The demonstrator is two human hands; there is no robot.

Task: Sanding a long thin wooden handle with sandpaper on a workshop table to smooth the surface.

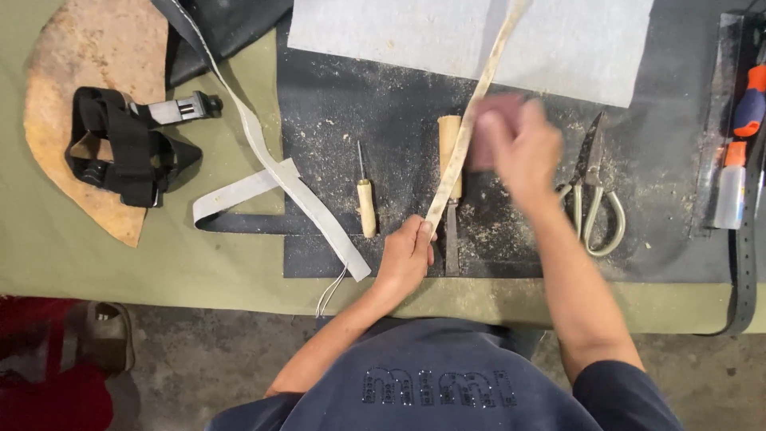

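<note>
A long pale leather strip [479,96] runs from the table's far side down to my left hand [407,255], which pinches its near end above the dark work mat [335,104]. My right hand [519,148] is blurred with motion and presses a small reddish block [495,120] against the strip's middle. Under the strip lies a wooden-handled knife [448,152], partly hidden. An awl [365,203] with a pale handle lies left of it.
Scissors [594,199] lie right of my right hand. A grey sheet [574,40] covers the mat's far part. Another pale strap [271,172], a black head strap mount [132,148] on a tan leather piece [88,48], a small bottle [730,187] and a black belt [746,263] surround the mat.
</note>
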